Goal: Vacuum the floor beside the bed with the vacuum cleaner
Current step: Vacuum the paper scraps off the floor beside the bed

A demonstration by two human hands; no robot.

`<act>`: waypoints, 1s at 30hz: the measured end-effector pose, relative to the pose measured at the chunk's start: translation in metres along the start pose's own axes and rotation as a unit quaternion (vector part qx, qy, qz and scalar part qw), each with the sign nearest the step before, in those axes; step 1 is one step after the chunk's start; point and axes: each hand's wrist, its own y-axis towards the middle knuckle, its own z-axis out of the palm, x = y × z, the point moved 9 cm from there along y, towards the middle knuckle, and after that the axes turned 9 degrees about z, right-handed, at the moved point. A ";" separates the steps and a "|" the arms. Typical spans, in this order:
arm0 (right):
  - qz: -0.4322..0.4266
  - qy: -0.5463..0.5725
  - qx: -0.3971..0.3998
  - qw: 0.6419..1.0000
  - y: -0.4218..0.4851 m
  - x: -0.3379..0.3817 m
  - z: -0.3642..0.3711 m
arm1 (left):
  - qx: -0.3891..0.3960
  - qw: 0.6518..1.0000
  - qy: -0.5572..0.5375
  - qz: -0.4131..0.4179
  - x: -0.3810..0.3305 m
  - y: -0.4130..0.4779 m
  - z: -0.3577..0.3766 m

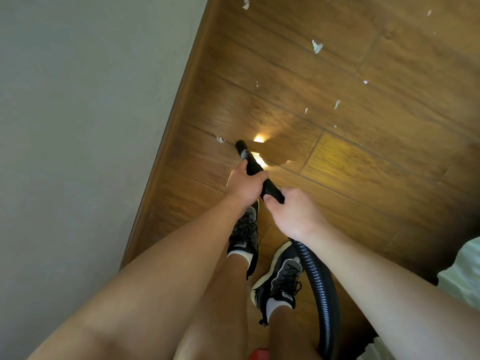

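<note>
Around hose (323, 284) — left hand (244, 187), right hand (296, 215)

A pale grey wall (78, 126) met a brown wood-plank floor (376, 198) along a wooden skirting board (176, 120). Warm light (350, 162) fell across some planks.

The brown wood-plank floor (376, 193) is running alongside a matching wooden skirting board (179, 120). Small torn white paper scraps (317, 46) are lying scattered across its planks, one stray scrap (220, 139) just beside the skirting. A pair of black-and-grey laced trainers (281, 279) is standing on it, and the tip of a black ribbed hose (241, 146) is seemingly touching it.
</note>
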 end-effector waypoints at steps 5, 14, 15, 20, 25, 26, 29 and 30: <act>-0.021 -0.014 0.005 1.000 0.008 0.027 -0.001 | -0.028 0.999 -0.025 -0.001 -0.010 0.006 -0.023; -0.049 -0.012 -0.002 0.999 0.020 0.065 -0.005 | -0.045 0.997 -0.057 0.013 -0.025 0.026 -0.046; -0.050 -0.014 -0.002 0.999 0.020 0.066 -0.007 | -0.044 0.998 -0.051 0.021 -0.031 0.027 -0.047; -0.029 -0.027 -0.007 0.999 0.025 0.058 -0.031 | -0.003 0.998 -0.047 0.030 -0.051 0.033 -0.029; -0.022 0.005 -0.020 1.000 0.027 0.052 -0.059 | 0.004 0.999 -0.033 0.042 -0.074 0.038 -0.009; -0.020 0.012 -0.021 1.000 0.028 0.051 -0.063 | 0.006 0.998 -0.032 0.045 -0.078 0.040 -0.006; -0.017 0.031 -0.026 0.999 0.033 0.049 -0.072 | 0.018 0.998 -0.022 0.054 -0.091 0.048 0.001; -0.018 0.037 -0.029 0.999 0.034 0.049 -0.074 | 0.021 0.998 -0.014 0.058 -0.095 0.051 0.003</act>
